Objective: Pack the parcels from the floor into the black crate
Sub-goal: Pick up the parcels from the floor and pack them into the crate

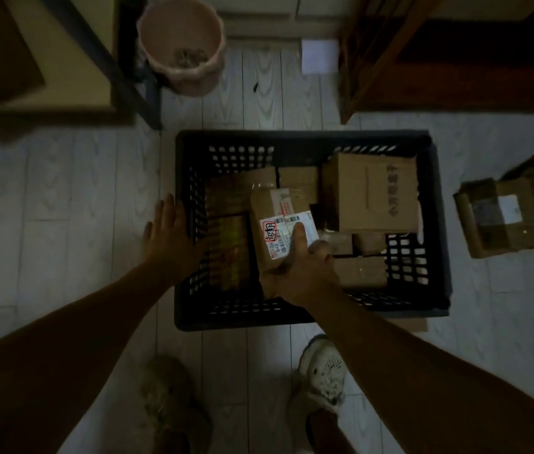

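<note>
One parcel (pixel 279 229) gripped in right hand (pixel 304 277) over black crate (pixel 291 139) — long axis running away; left hand (pixel 174 238) flat on rim.

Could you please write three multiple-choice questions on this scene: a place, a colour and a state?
1. Where do the unpacked parcels lie? A right of the black crate B left of it C inside it
2. What colour is the bucket? A blue B pink C green
3. What is the right hand doing? A resting open B pointing C gripping a labelled parcel
Answers: 1 A: they sit beyond its right wall. 2 B: pale pink rim. 3 C: thumb across the label.
</note>
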